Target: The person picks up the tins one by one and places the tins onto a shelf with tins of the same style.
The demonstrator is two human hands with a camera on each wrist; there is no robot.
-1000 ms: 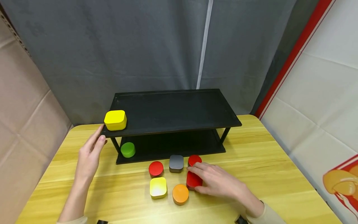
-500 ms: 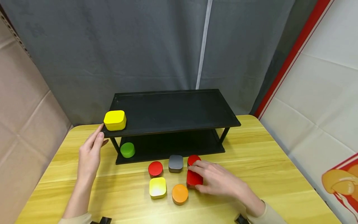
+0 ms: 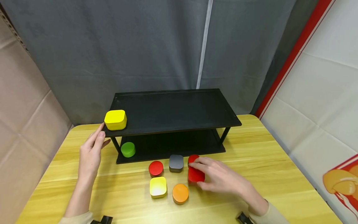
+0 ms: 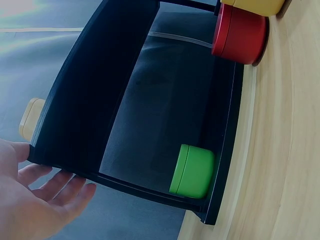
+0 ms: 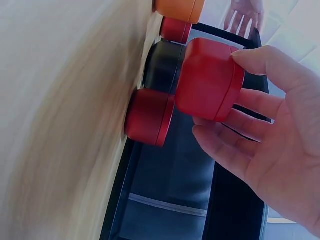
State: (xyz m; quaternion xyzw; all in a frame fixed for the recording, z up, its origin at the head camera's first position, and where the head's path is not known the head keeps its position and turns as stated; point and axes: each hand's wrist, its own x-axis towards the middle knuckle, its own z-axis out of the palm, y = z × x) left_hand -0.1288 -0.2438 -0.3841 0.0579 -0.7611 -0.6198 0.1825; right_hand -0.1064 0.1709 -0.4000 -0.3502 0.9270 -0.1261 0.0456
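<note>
In the head view, my right hand (image 3: pixel 225 175) grips a red square tin (image 3: pixel 195 175) between thumb and fingers. The right wrist view shows this red tin (image 5: pixel 209 80) tilted and raised off the wooden table. My left hand (image 3: pixel 89 155) is at the front left corner of a black two-tier shelf (image 3: pixel 173 112). Its fairly straight fingers touch the upper board's edge in the left wrist view. A yellow square tin (image 3: pixel 115 120) sits on the upper tier beside that hand. On the lower tier, at the left, stands a green round tin (image 3: pixel 128 149).
Before the shelf stand a red round tin (image 3: pixel 155 168), a grey square tin (image 3: pixel 176 163), a lighter yellow tin (image 3: pixel 158 187) and an orange round tin (image 3: pixel 180 193). Another red round tin (image 3: pixel 193 159) is just behind the held one. A grey curtain (image 3: pixel 139 46) hangs behind.
My right hand has lifted the red square tin slightly from the table. The left hand stays at the shelf corner, its fingers shifted a little.
</note>
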